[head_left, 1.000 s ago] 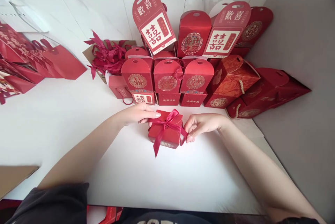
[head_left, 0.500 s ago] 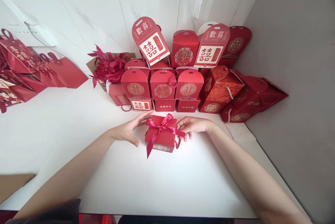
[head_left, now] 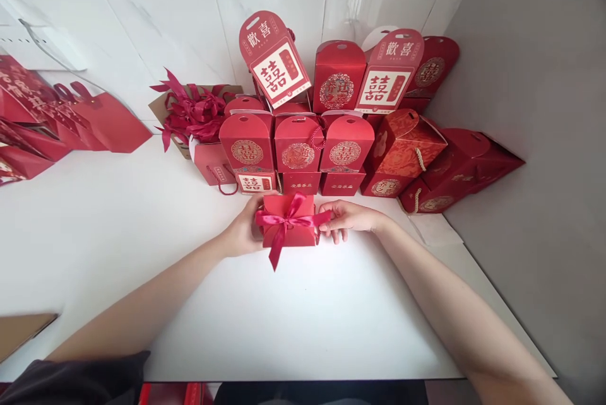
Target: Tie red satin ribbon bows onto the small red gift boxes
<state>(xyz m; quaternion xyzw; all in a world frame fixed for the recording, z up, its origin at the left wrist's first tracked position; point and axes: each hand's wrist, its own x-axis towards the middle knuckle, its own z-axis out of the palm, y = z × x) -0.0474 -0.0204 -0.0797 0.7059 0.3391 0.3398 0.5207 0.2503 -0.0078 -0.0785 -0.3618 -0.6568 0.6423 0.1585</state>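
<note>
A small red gift box sits on the white table in front of me, with a shiny magenta ribbon bow across its top. One ribbon tail hangs down over the box's front face. My left hand is closed around the box's left side, its fingertips partly hidden behind the box. At the right side, my right hand pinches the right-hand part of the ribbon between thumb and forefinger, the other fingers curled loosely. Twisted red cord shows on the box's right side near those fingers.
Stacked red gift boxes stand just behind, against the tiled wall. An open carton holds a heap of magenta ribbons. Red bags lie at far left, a grey wall rises at right, and brown cardboard lies at lower left.
My left hand has moved from open beside the box to gripping its left side. The box has turned to face me more squarely. My right hand stays at the ribbon.
</note>
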